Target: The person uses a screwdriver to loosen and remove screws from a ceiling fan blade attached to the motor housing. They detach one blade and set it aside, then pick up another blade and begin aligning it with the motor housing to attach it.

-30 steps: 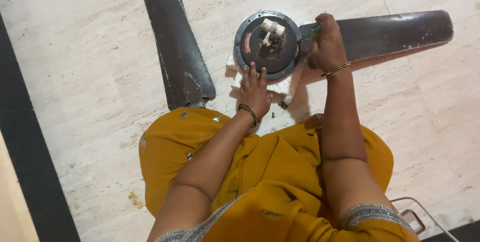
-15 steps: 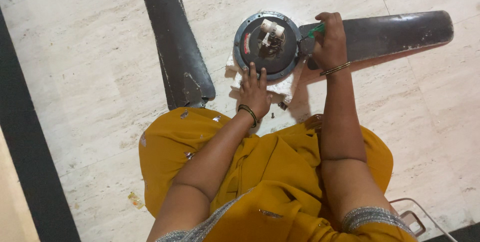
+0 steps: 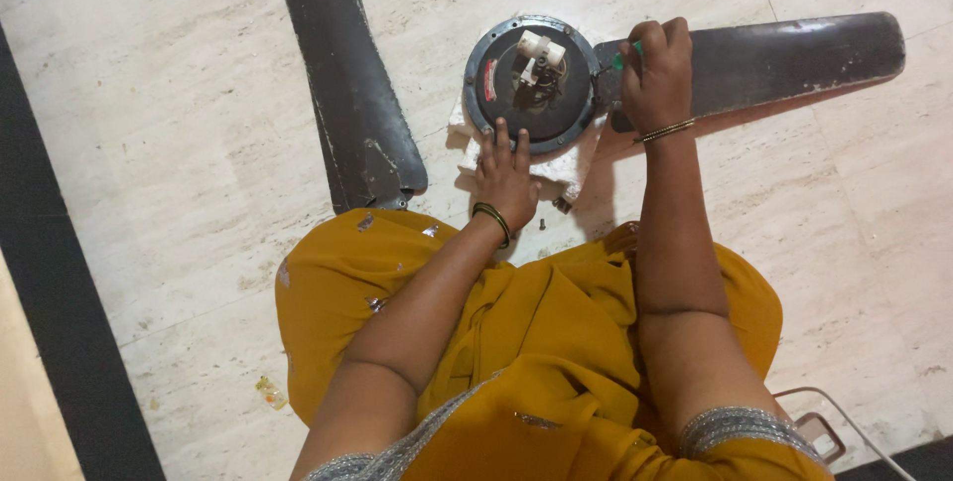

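A dismantled ceiling fan lies on a pale stone floor [image 3: 179, 124], its round dark motor housing [image 3: 531, 84] turned open side up on a lump of white packing foam [image 3: 556, 171]. The housing has a grey metal rim, a red sticker on its face and a white plastic connector block [image 3: 541, 52] standing over the centre shaft. One dark blade [image 3: 784, 62] remains attached and runs away beyond the right hand; a second, detached blade [image 3: 347, 84] lies on the floor off to the far side of the left hand.

The left hand [image 3: 506, 175] rests palm down at the near edge of the housing, fingers spread flat across the rim and foam, gripping nothing. The right hand [image 3: 657, 76] is curled into a fist around a green-handled screwdriver [image 3: 623, 60], held at the housing's rim where the blade joins it. Both wrists carry thin bangles, and both forearms reach forward from a lap draped in mustard-yellow cloth [image 3: 536, 342].

Only a sliver of the green handle shows between the fingers; the tool's tip and whatever it meets are too small to make out. A small dark screw [image 3: 542, 225] lies just behind the left wrist. The detached blade is cut off by the top edge.
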